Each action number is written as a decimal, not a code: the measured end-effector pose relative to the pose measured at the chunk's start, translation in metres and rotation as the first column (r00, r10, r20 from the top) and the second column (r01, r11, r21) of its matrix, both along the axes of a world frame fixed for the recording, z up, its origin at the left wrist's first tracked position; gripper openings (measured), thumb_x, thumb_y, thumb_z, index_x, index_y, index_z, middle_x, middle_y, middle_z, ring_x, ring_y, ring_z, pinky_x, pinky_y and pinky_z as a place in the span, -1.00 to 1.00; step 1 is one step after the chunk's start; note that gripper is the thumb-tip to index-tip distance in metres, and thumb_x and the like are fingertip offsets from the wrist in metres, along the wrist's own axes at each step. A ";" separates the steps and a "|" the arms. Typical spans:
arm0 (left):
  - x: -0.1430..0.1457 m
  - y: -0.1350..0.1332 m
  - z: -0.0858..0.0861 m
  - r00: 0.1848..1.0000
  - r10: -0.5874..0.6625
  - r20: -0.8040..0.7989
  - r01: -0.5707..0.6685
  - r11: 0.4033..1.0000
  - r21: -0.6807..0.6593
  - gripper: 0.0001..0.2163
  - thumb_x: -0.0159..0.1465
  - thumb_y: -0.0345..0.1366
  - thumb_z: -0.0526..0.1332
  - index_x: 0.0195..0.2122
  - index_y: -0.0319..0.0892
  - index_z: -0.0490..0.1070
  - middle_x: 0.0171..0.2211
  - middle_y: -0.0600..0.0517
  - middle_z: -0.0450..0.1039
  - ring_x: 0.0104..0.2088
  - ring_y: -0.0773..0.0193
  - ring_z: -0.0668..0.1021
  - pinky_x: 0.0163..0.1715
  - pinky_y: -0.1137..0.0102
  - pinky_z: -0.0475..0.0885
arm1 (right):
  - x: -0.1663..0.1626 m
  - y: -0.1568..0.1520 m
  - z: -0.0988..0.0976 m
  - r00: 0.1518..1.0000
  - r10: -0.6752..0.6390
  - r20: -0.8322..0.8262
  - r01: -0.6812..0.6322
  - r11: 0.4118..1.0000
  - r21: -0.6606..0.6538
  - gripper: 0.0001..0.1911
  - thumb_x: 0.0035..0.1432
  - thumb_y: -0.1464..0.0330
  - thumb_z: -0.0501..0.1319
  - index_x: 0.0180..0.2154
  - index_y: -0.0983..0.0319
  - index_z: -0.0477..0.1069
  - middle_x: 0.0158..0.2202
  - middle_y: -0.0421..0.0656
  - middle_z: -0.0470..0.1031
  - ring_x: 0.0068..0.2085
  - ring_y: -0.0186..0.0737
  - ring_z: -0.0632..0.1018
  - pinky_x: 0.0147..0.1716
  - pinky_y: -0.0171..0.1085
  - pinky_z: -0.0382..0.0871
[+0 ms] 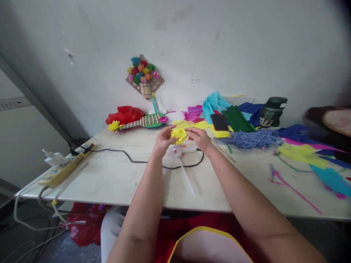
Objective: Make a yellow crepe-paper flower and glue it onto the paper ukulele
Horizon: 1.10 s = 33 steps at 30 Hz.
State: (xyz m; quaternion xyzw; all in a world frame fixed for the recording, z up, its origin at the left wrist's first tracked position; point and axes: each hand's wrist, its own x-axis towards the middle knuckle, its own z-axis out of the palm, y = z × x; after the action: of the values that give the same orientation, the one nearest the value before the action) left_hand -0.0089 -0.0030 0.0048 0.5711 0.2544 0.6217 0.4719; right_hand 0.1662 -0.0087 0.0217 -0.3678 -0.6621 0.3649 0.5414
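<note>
Between my two hands, above the middle of the table, is a yellow paper flower [179,136] with folded, ruffled edges. My left hand [164,139] pinches its left side. On the flower's right edge my right hand [200,138] has thumb and fingers closed. Just below them a white glue gun [184,149] lies on the table, a clear glue stick [187,177] pointing from it toward me. Sheets of yellow crepe paper [201,125] spread out behind the hands.
A green paper-covered instrument shape [152,121] lies at the back. To the right are a phone [219,122], blue cord [248,140], coloured paper [239,118] and a dark jar [272,112]. A power strip [65,166] sits left, its black cable [131,159] crossing the table.
</note>
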 end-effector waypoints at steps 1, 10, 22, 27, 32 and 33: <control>0.000 0.000 0.000 1.000 0.006 -0.005 -0.006 1.000 -0.005 -0.47 -0.18 -0.36 0.44 -0.11 -0.14 0.42 -0.39 0.05 0.52 -0.43 0.35 0.51 -0.46 0.48 0.41 | 0.000 0.000 0.000 1.000 0.003 -0.001 -0.003 1.000 -0.004 -0.69 -0.04 0.22 0.18 -0.29 0.26 0.50 -0.47 -0.22 0.48 -0.48 -0.34 0.42 -0.40 -0.31 0.33; 0.005 0.002 -0.005 0.999 0.038 0.034 -0.032 0.988 -0.148 -0.35 -0.11 -0.35 0.37 0.07 -0.15 0.29 -0.37 0.06 0.49 -0.45 0.34 0.52 -0.50 0.48 0.37 | -0.002 0.006 -0.007 0.994 0.091 -0.068 -0.100 0.986 -0.135 -0.60 -0.06 0.24 0.18 -0.16 0.27 0.44 -0.50 -0.24 0.45 -0.53 -0.38 0.39 -0.53 -0.36 0.25; 0.013 0.004 -0.007 0.994 0.107 0.005 -0.102 0.958 -0.270 -0.32 -0.17 -0.32 0.39 0.05 -0.21 0.29 -0.44 0.07 0.49 -0.50 0.33 0.50 -0.49 0.45 0.34 | -0.009 0.005 -0.008 0.993 0.052 -0.103 -0.073 0.973 -0.218 -0.58 -0.17 0.39 0.22 -0.15 0.26 0.39 -0.51 -0.30 0.40 -0.54 -0.40 0.39 -0.60 -0.39 0.25; 0.013 0.001 -0.004 0.988 0.133 -0.078 -0.149 0.952 -0.268 -0.37 -0.16 -0.32 0.38 0.01 -0.22 0.33 -0.46 0.07 0.46 -0.48 0.30 0.51 -0.46 0.42 0.38 | -0.008 0.007 -0.009 0.993 0.029 -0.110 -0.056 0.967 -0.250 -0.59 -0.16 0.41 0.20 -0.16 0.25 0.38 -0.53 -0.31 0.37 -0.56 -0.41 0.39 -0.62 -0.40 0.24; 0.013 0.000 -0.002 0.995 0.055 -0.082 -0.075 0.960 -0.269 -0.45 -0.11 -0.31 0.33 -0.02 -0.21 0.36 -0.42 0.03 0.48 -0.46 0.28 0.51 -0.48 0.41 0.39 | -0.007 0.008 -0.009 0.994 0.033 -0.104 -0.059 0.964 -0.260 -0.56 -0.17 0.46 0.17 -0.13 0.26 0.36 -0.50 -0.30 0.39 -0.59 -0.45 0.37 -0.64 -0.41 0.23; 0.014 0.000 -0.003 0.996 0.039 -0.080 -0.059 0.962 -0.267 -0.46 -0.11 -0.31 0.32 -0.03 -0.21 0.36 -0.40 0.02 0.48 -0.46 0.28 0.52 -0.49 0.42 0.38 | -0.007 0.008 -0.009 0.995 0.034 -0.096 -0.058 0.964 -0.258 -0.56 -0.17 0.47 0.16 -0.13 0.25 0.35 -0.51 -0.30 0.39 -0.60 -0.45 0.37 -0.64 -0.41 0.22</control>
State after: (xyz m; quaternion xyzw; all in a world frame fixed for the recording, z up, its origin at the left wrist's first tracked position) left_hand 0.0046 -0.0031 0.0022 0.5177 0.3680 0.5713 0.5198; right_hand 0.1592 -0.0009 0.0124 -0.4032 -0.5914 0.4778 0.5093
